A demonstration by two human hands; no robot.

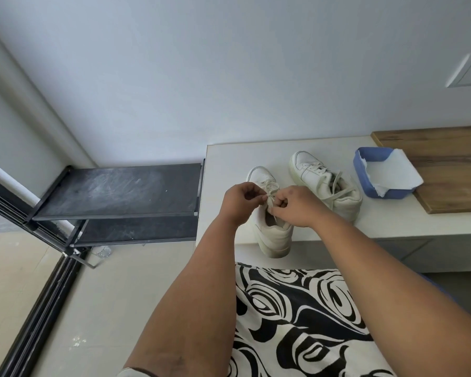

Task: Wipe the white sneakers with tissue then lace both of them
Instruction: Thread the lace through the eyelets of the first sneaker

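Two white sneakers stand on a white bench (223, 159), toes pointing away from me. The nearer sneaker (273, 235) has its heel hanging over the bench's front edge. Over its tongue, my left hand (239, 202) and my right hand (294, 205) each pinch a part of its lace (271, 195). The other sneaker (321, 183) sits to the right, its lace ends lying loose across its opening. A blue box (365, 178) holding white tissue (394, 172) stands to the right of the sneakers.
A wooden board (446, 159) lies on the bench under the blue box. A black two-level metal rack (114, 194) stands left of the bench against the wall. Black-and-white patterned fabric (297, 322) covers my lap.
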